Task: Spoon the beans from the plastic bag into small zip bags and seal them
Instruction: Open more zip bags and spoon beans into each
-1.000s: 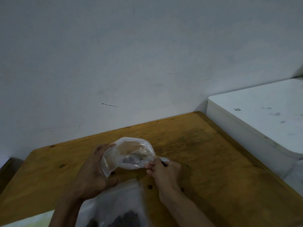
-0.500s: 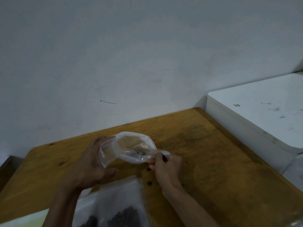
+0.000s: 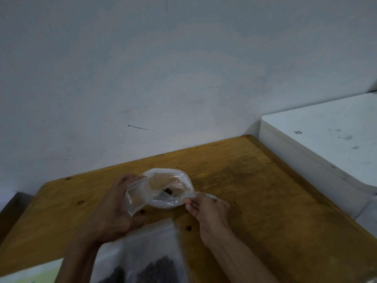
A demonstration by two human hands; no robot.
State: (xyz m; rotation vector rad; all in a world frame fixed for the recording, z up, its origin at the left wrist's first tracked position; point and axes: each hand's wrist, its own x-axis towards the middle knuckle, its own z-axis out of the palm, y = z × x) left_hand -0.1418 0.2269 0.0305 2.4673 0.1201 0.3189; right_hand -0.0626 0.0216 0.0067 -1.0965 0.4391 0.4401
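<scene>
**Beans going into a held-open zip bag**

Left hand [image 3: 114, 209] gripping the zip bag [image 3: 161, 188] by its near-left edge, fingers curled round the film, mouth held open above the tabletop [image 3: 255, 190]. Right hand [image 3: 206, 209] at the bag's right rim, fingers pinched together on a spoon [image 3: 163, 194] whose handle is mostly hidden; bowl seemingly inside the bag, hard to make out through the plastic. A few dark beans [image 3: 168, 190] visible within. Plastic bag [image 3: 142, 256] lying nearer the body between the forearms, more dark beans showing through its lower part.

Judged as the filling step, early on: little in the zip bag, seal not yet closed.

Handling, as a judgement: zip bag thin, limp and slippery, nearly weightless, with no stiffness to stand alone. Likely to collapse or fold shut if released, so best held at the rim beside the zip strip, where the film is thickest. Beans small, hard and prone to roll, apt to scatter across the tabletop if the mouth sags or the spoon tips early. For sealing, better pinched along the strip from one end to the other, contents kept low.
</scene>
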